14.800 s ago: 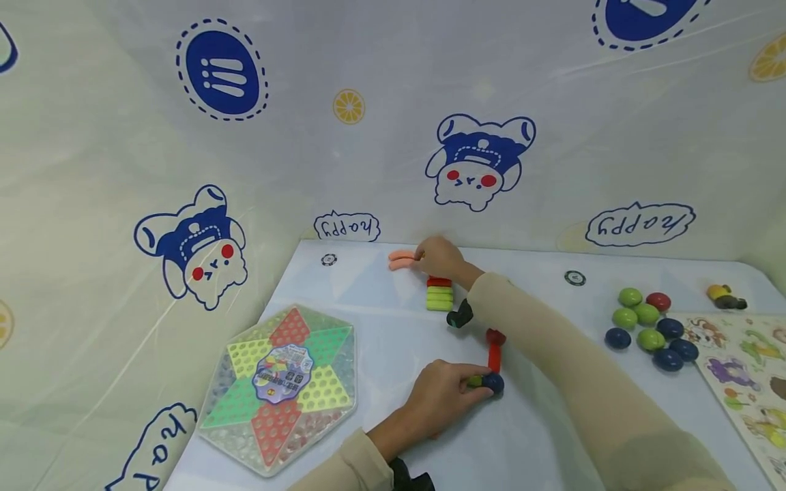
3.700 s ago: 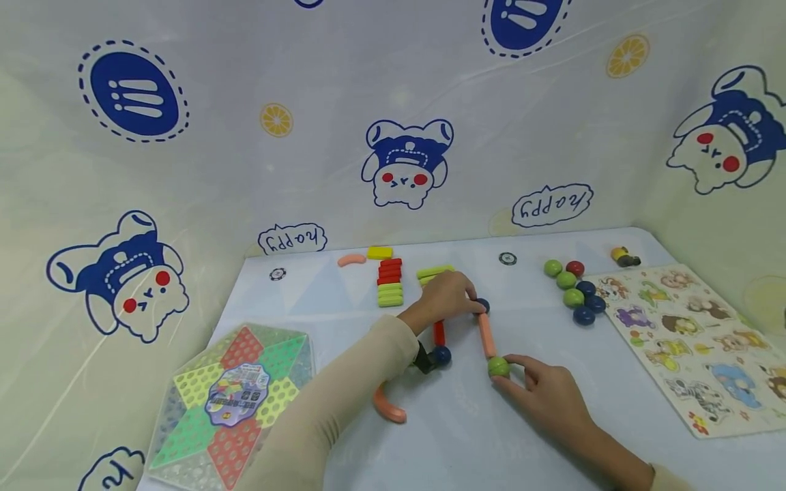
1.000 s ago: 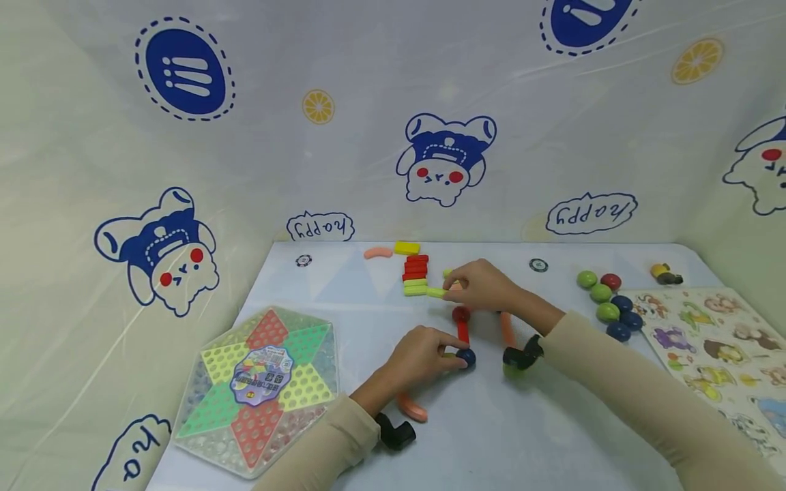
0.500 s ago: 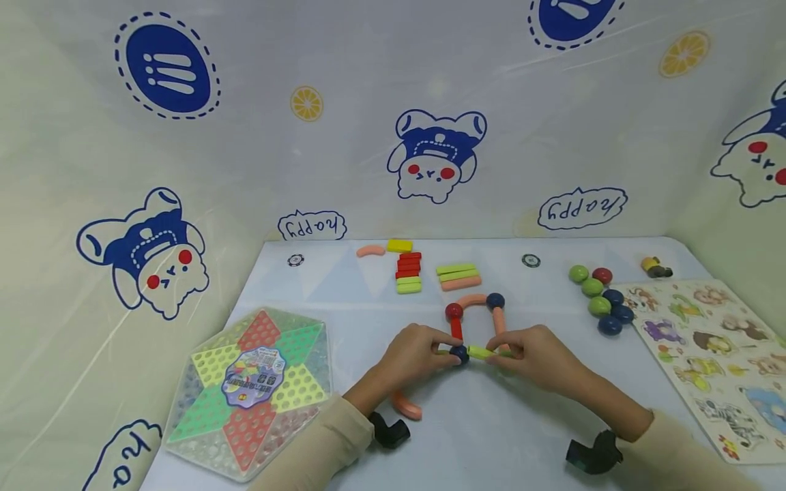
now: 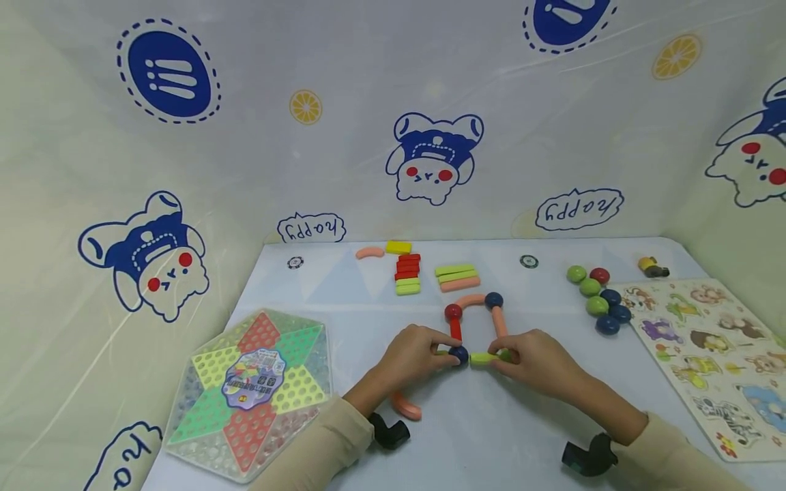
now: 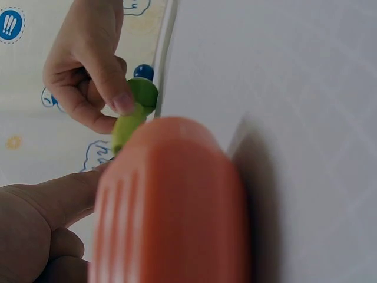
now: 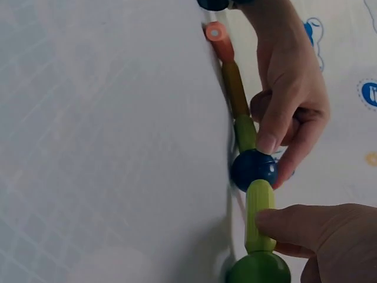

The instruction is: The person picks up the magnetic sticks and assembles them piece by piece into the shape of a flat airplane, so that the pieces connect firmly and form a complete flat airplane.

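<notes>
My left hand [image 5: 416,356] pinches a blue ball [image 5: 458,355] on the table. My right hand [image 5: 539,361] grips a light green stick [image 7: 259,206] from a magnetic stick-and-ball set, its end right at that ball. A green ball [image 7: 259,268] sits at the stick's other end, mostly behind the right fingers in the head view. A red stick [image 5: 456,331] runs from the blue ball to a red ball [image 5: 453,311]. From there a curved orange stick [image 5: 471,300] meets another blue ball [image 5: 494,301], with a straight orange stick [image 5: 500,322] below. Another curved orange stick [image 5: 405,407] lies beside the left wrist.
Short red sticks [image 5: 407,267], a yellow block [image 5: 398,247] and longer green sticks [image 5: 456,271] lie at the back. Loose blue balls [image 5: 608,324] and green ones are right, near an animal picture board [image 5: 706,354]. A hexagonal Chinese checkers board [image 5: 211,409] lies left.
The right hand has brought the light green stick from the back down to the left hand's blue ball. Before that, the orange stick with its two balls joined the frame. Lately only slight shifts.
</notes>
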A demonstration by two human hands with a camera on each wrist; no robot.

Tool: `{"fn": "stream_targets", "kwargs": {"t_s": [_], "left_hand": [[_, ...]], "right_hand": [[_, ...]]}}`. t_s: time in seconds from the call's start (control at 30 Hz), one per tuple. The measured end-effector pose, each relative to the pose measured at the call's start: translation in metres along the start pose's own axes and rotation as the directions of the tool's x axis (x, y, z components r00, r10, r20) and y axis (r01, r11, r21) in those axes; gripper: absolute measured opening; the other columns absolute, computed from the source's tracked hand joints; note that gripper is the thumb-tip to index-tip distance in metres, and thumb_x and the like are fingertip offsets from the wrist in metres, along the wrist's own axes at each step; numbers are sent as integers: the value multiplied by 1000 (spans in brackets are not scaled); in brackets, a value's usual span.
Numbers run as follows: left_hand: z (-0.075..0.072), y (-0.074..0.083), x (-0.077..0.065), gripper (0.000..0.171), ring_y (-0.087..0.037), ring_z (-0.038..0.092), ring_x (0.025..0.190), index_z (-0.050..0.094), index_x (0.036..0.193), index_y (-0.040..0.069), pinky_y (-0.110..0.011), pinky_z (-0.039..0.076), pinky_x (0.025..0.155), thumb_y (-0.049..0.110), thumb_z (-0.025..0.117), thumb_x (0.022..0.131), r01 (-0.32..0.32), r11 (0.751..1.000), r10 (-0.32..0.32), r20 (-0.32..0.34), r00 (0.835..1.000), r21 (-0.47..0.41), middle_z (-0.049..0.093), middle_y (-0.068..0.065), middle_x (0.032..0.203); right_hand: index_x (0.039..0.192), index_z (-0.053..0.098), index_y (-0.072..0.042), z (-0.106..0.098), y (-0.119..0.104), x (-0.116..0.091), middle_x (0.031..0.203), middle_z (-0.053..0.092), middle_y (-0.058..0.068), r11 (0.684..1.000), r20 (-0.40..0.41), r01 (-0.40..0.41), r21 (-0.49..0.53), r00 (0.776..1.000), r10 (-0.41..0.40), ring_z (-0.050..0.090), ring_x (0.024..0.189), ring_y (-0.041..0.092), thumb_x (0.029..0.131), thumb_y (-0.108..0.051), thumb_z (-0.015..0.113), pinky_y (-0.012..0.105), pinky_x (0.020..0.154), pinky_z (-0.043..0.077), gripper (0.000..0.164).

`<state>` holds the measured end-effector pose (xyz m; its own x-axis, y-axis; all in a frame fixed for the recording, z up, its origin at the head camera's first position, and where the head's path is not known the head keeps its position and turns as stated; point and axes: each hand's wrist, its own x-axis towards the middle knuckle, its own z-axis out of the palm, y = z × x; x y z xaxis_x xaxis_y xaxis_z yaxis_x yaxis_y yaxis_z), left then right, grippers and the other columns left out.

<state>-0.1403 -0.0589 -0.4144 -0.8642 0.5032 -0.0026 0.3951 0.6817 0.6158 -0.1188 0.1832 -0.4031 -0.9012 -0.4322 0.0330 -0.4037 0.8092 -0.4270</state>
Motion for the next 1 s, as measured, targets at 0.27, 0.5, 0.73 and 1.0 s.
{"fn": "stream_targets", "kwargs": {"t_s": [0.27, 0.5, 0.73, 1.0], "left_hand": [[3, -2, -2, 30, -8, 45, 51, 72, 106, 31, -22, 31, 45, 36, 76, 77, -11, 1000, 11, -12, 1000, 9, 46, 8, 53], [-5, -5, -10, 33, -10, 43, 48, 70, 111, 32, -23, 29, 44, 37, 74, 79, -3, 1000, 3, -7, 1000, 7, 44, 7, 52], [-34, -10, -55, 23, -10, 39, 46, 73, 102, 30, -24, 29, 45, 39, 71, 81, 6, 1000, -6, 41, 999, 10, 41, 8, 49], [-19, -22, -96, 28, 4, 52, 64, 72, 106, 29, -18, 42, 59, 42, 70, 81, -124, 982, 114, 75, 991, 140, 63, 24, 76]], "right_hand": [[94, 71, -22, 9, 1, 2, 53, 45, -14, 1000, -22, -8, -6, 1000, 8, 41, 49, 4, 78, -25, 76, 21, 47, 37, 17], [101, 71, -21, 9, 4, -2, 53, 45, -14, 1000, -21, -26, 13, 999, 27, 41, 49, 4, 79, -29, 75, 21, 47, 37, 24], [103, 71, -25, -2, 21, -16, 50, 38, -10, 993, -120, -112, 45, 986, 116, 35, 44, 7, 82, -39, 70, 22, 42, 29, 25], [95, 71, -24, -17, 44, -18, 51, 36, -8, 991, -253, -105, 83, 960, 123, 36, 45, 10, 86, -40, 65, 23, 42, 28, 19]]}}
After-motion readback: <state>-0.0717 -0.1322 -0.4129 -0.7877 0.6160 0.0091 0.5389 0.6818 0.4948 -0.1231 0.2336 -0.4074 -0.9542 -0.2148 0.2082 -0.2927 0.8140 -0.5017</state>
